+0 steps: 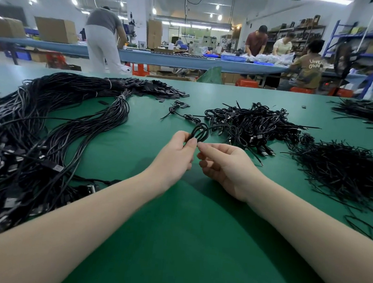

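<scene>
My left hand (176, 154) grips a small coiled black cable (201, 131) above the green table (172, 241), with the loops sticking out past its fingertips. My right hand (220, 164) sits right beside it, fingers curled, its fingertips meeting the left hand's at the coil's base; whether it pinches a tie or the cable is hidden. Both forearms stretch across the table toward the middle.
A big bundle of long black cables (34, 139) fills the left side. A heap of coiled cables (254, 127) lies behind the hands. Loose black twist ties (345, 175) are piled at right. Several people work at a far bench (188, 60).
</scene>
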A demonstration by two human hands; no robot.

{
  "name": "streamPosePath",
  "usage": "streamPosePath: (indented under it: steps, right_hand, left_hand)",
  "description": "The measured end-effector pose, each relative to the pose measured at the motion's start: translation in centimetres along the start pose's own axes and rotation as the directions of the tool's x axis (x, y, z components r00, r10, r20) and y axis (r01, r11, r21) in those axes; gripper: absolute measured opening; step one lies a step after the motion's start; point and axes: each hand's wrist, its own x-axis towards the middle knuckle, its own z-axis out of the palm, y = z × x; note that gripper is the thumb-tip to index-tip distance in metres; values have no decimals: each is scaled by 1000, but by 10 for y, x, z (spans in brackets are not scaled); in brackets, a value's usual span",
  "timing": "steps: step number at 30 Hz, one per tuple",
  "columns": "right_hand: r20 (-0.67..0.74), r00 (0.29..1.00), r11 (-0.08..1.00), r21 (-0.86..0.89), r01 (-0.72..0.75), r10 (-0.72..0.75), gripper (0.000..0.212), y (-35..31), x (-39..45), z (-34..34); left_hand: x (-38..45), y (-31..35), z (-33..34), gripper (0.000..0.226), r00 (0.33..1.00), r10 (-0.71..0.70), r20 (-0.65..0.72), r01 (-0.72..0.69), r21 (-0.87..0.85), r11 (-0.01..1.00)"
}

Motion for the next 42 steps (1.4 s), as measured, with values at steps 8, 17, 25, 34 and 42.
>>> streamPosePath:
  steps: [8, 17, 25, 34, 42]
  right_hand:
    - [-14, 997, 991, -115, 73, -75, 8, 0, -2, -2]
    - [208, 688, 212, -855, 473, -695, 10, -4, -7, 3]
    - [331, 594, 40, -851, 524, -733, 12, -7, -12, 0]
    - [207, 659, 246, -814, 526, -723, 8, -9, -11, -1]
    - [157, 702, 279, -840, 465, -695, 14, -5, -7, -1]
  left_hand:
    - [-2, -1, 2, 13, 999, -38, 15, 38, -37, 999]
    - [-6, 6, 8, 36, 983, -182, -6, 182, 31, 983]
    - [-7, 14, 1, 46, 965, -187, -183, 195, 26, 981]
    - [-6, 2, -3, 40, 963, 255, -82, -242, 138, 960]
    - [-8, 4, 0, 39, 956, 262, -136, -240, 156, 958]
